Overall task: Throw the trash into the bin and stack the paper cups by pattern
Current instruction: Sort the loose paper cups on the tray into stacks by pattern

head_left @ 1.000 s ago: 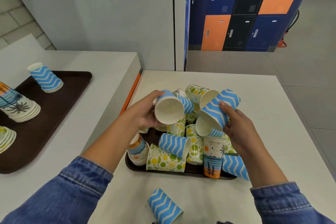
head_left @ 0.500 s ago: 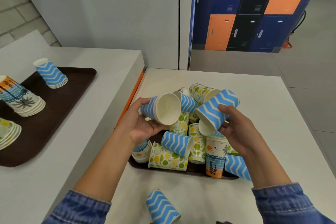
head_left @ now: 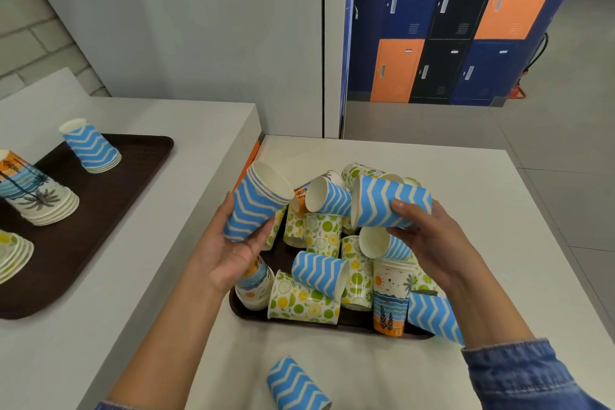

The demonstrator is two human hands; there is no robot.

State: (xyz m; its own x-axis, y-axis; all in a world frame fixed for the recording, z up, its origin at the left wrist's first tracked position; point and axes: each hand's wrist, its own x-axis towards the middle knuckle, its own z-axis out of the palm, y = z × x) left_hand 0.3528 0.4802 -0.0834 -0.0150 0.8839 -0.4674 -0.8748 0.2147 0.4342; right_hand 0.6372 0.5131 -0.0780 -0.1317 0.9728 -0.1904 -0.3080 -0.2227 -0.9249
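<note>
1. A person's left hand (head_left: pixel 229 253) curled its fingers and thumb around a nested stack of blue chevron paper cups (head_left: pixel 253 210). It held them tilted, mouths up, over the left edge of the cup-filled brown tray (head_left: pixel 356 321).
2. The right hand (head_left: pixel 429 243) gripped a single blue chevron cup (head_left: pixel 389 206) on its side above the tray's heap, with the mouth turned toward the left hand's stack. A clear gap lay between the two.
3. Lime-print, beach-scene and chevron cups lay jumbled in the tray. One chevron cup (head_left: pixel 432 319) overhung its front right corner.
4. In front of the tray, a loose chevron cup (head_left: pixel 296 383) lay on its side on the white table (head_left: pixel 466 183), near the table's front edge.
5. Bare tabletop ran to the right of the tray and behind it, as far as the table's far and right edges.
6. Left of the tray, across a narrow seam, a white counter (head_left: pixel 199 130) carried a second brown tray (head_left: pixel 109 196).
7. On that tray stood an upturned chevron stack (head_left: pixel 91 146), a palm-tree stack (head_left: pixel 36 193) and a lime-print stack (head_left: pixel 13 253). Open tray surface lay on the side nearer the cup-filled tray.
8. Far behind the tray, blue, black and orange lockers (head_left: pixel 466 27) lined the wall.
</note>
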